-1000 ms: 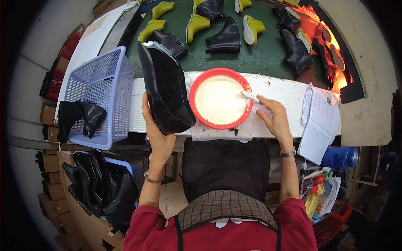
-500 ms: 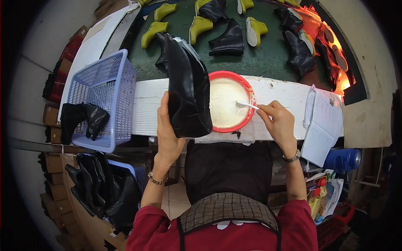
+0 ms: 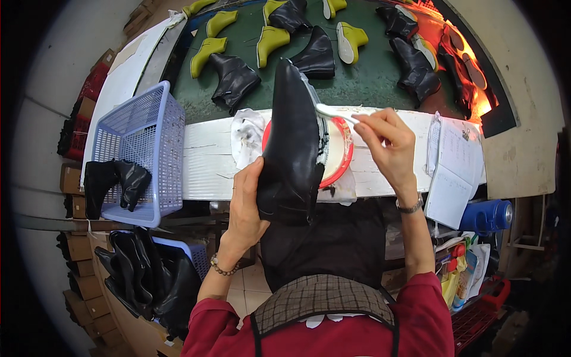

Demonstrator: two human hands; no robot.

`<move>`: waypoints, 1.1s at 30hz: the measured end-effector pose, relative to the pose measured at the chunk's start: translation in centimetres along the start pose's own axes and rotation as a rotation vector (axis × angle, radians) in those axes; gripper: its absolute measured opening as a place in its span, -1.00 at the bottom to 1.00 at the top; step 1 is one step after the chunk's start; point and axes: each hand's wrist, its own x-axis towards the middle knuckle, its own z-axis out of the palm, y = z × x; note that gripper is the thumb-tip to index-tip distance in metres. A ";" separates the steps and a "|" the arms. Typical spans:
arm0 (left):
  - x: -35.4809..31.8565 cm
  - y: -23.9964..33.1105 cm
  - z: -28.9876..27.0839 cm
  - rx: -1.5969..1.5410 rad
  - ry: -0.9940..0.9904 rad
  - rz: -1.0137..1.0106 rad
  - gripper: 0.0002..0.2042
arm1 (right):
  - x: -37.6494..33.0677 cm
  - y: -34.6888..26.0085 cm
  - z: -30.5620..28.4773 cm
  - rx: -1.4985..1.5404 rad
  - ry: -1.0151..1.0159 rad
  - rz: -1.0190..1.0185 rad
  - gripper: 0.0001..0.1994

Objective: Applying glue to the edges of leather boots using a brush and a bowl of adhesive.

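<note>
My left hand [image 3: 242, 199] is closed around the lower part of a black boot [image 3: 290, 131], which stands on end with its toe up. White paste shows along the boot's right-hand underside edge. Between the fingers of my right hand [image 3: 389, 143] is a white toothbrush [image 3: 338, 113], its head at that edge near the toe. Partly hidden behind the boot is a red-rimmed bowl [image 3: 345, 169] of cream-coloured paste. To its left lies a crumpled white cloth [image 3: 245, 137].
A blue plastic basket [image 3: 169, 160] holding black boots stands at the left. Yellow shoe-shaped pieces [image 3: 208, 55] and more black boots lie on the green surface [image 3: 357, 86] beyond. An orange glow [image 3: 476, 110] lights the far right. Papers [image 3: 455, 172] and a blue flask [image 3: 485, 215] sit right.
The toothbrush has risen from the paste in the bowl to the boot's edge. My left hand has brought the boot rightward over the bowl, uncovering the white cloth.
</note>
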 end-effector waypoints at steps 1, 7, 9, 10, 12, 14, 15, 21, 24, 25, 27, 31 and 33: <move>-0.2 0.0 0.0 -0.004 -0.009 0.007 -0.02 | 0.0 0.0 0.0 0.022 -0.005 -0.019 -0.83; 1.7 0.2 -0.8 0.010 0.060 -0.115 -0.01 | -1.9 -1.2 0.4 0.174 -0.119 -0.032 -0.77; 2.3 -0.1 -0.4 -0.039 0.099 -0.138 -0.02 | -3.2 -1.7 0.7 0.214 -0.169 -0.016 -0.78; 2.5 -0.2 -0.3 -0.065 0.102 -0.133 -0.01 | -3.6 -1.9 0.7 0.242 -0.185 0.008 -0.78; 2.8 -0.1 -0.3 -0.118 0.107 -0.123 0.00 | -4.1 -2.2 0.6 0.295 -0.217 0.058 -0.78; 3.0 -0.6 -0.2 -0.102 0.085 -0.090 0.00 | -3.2 -2.1 0.4 0.241 -0.169 0.062 -0.79; 3.0 -0.8 0.0 -0.096 0.073 -0.074 0.00 | -2.4 -2.1 0.5 0.227 -0.125 0.015 -0.79; 4.1 -1.3 0.1 -0.099 0.217 -0.067 -0.06 | -2.2 -2.2 0.5 0.199 -0.175 -0.128 -0.78; 4.8 -1.5 0.3 -0.036 0.281 -0.044 -0.06 | -2.6 -2.4 0.2 0.163 -0.211 -0.148 -0.78; 4.9 -1.6 0.3 -0.012 0.292 -0.038 -0.04 | -2.7 -2.5 0.1 0.154 -0.224 -0.140 -0.80; 4.9 -1.6 0.3 0.021 0.294 -0.006 -0.08 | -2.8 -3.0 0.0 0.231 -0.309 -0.053 -0.82; 4.0 -2.3 -0.2 -0.035 0.249 -0.057 -0.15 | -2.6 -2.7 0.1 0.311 -0.386 0.031 -0.85; 3.0 -2.3 -1.3 -0.096 0.262 -0.148 -0.17 | -2.2 -1.4 -0.2 0.106 -0.354 0.104 -0.86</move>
